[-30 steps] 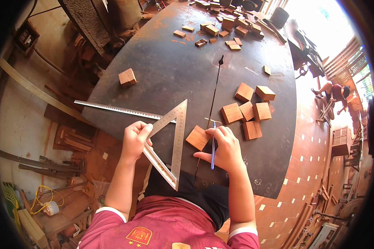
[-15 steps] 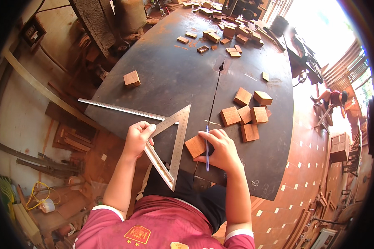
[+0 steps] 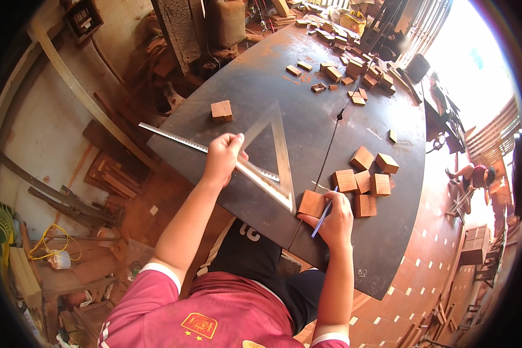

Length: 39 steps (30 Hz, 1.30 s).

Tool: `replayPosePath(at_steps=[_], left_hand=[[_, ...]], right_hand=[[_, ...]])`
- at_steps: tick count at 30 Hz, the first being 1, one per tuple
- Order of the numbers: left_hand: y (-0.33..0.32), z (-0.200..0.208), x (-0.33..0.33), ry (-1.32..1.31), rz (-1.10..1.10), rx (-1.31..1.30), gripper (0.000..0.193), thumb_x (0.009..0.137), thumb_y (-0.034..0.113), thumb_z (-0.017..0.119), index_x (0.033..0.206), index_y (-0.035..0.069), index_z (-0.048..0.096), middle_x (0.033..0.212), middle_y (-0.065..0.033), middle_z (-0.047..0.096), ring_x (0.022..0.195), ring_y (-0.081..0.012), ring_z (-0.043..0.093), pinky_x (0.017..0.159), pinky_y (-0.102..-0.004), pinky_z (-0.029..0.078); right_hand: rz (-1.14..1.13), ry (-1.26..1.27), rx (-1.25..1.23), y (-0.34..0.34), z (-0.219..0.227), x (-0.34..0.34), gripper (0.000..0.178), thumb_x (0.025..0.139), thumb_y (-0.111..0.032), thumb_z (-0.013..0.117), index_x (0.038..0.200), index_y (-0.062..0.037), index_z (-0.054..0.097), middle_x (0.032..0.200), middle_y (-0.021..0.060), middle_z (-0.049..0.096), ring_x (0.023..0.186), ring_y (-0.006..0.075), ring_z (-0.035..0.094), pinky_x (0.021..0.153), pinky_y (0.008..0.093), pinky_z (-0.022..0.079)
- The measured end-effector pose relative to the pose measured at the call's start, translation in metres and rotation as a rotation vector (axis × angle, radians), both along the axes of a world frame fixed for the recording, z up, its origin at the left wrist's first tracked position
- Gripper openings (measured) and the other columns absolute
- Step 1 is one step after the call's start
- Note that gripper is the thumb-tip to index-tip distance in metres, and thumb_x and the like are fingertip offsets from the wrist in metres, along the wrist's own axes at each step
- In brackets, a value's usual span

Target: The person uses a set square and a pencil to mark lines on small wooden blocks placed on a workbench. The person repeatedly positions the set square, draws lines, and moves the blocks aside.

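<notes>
My left hand grips the edge of a metal triangle square and holds it over the dark metal table. My right hand holds a blue pen and rests on a small wooden block near the table's front edge. The triangle's lower corner lies just left of that block. A cluster of several more wooden blocks sits right of my right hand.
A long steel ruler lies on the table's left edge. A single block sits at the left, and many blocks are scattered at the far end. Wood scraps lie on the floor left. A person sits far right.
My left hand has lifted and swung the triangle square up and away from the table's front edge. My right hand has stayed on the block with the pen.
</notes>
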<state>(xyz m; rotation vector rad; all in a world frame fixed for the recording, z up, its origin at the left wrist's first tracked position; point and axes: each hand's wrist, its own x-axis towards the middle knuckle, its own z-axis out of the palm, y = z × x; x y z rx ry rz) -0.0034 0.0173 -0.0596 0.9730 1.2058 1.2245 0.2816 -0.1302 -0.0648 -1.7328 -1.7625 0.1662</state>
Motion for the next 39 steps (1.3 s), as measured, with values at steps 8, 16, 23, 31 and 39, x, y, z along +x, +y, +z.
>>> replayPosePath(at_steps=[8, 16, 23, 31, 39], left_hand=[[0.048, -0.015, 0.014, 0.151, 0.02, -0.02, 0.027, 0.106, 0.028, 0.066, 0.098, 0.002, 0.067, 0.078, -0.0096, 0.073, 0.069, -0.02, 0.074, 0.059, -0.0342, 0.059], [0.023, 0.027, -0.045, 1.252, -0.308, 0.472, 0.028, 0.088, 0.03, 0.082, 0.099, 0.005, 0.074, 0.096, -0.0147, 0.074, 0.099, -0.0327, 0.07, 0.09, -0.0442, 0.055], [0.019, 0.03, -0.069, 1.255, -0.643, 0.383, 0.018, 0.089, 0.015, 0.08, 0.095, 0.004, 0.068, 0.098, -0.013, 0.071, 0.099, -0.0328, 0.069, 0.088, -0.0448, 0.054], [-0.023, 0.08, -0.038, 0.925, -0.734, 0.296, 0.015, 0.093, 0.011, 0.078, 0.091, 0.0, 0.068, 0.085, -0.0091, 0.07, 0.078, -0.0191, 0.067, 0.072, -0.0346, 0.053], [-0.048, 0.032, -0.051, 0.187, -0.716, -0.144, 0.012, 0.098, 0.01, 0.075, 0.095, 0.001, 0.067, 0.083, -0.0031, 0.07, 0.074, -0.0091, 0.065, 0.068, -0.0252, 0.054]], right_hand=[[0.029, 0.002, -0.024, -0.001, -0.003, 0.001, 0.075, 0.057, -0.047, 0.1, 0.107, -0.0078, 0.061, 0.1, 0.0095, 0.067, 0.099, 0.0347, 0.066, 0.083, 0.0468, 0.056], [0.028, 0.001, -0.016, -0.001, -0.001, -0.002, 0.075, 0.056, -0.046, 0.101, 0.106, -0.0085, 0.06, 0.096, 0.009, 0.066, 0.093, 0.0325, 0.066, 0.082, 0.0447, 0.055], [0.056, 0.006, -0.02, 0.0, 0.004, -0.004, 0.073, 0.056, -0.048, 0.099, 0.104, -0.0073, 0.063, 0.1, 0.0097, 0.066, 0.095, 0.0336, 0.067, 0.081, 0.0452, 0.057], [0.039, -0.027, -0.006, -0.002, 0.0, -0.002, 0.073, 0.057, -0.05, 0.099, 0.103, -0.0075, 0.063, 0.099, 0.0105, 0.066, 0.095, 0.0336, 0.068, 0.079, 0.0444, 0.057], [0.002, -0.031, 0.021, 0.003, -0.003, -0.028, 0.071, 0.062, -0.054, 0.096, 0.102, -0.0074, 0.061, 0.096, 0.0099, 0.064, 0.093, 0.0324, 0.067, 0.076, 0.0437, 0.056]])
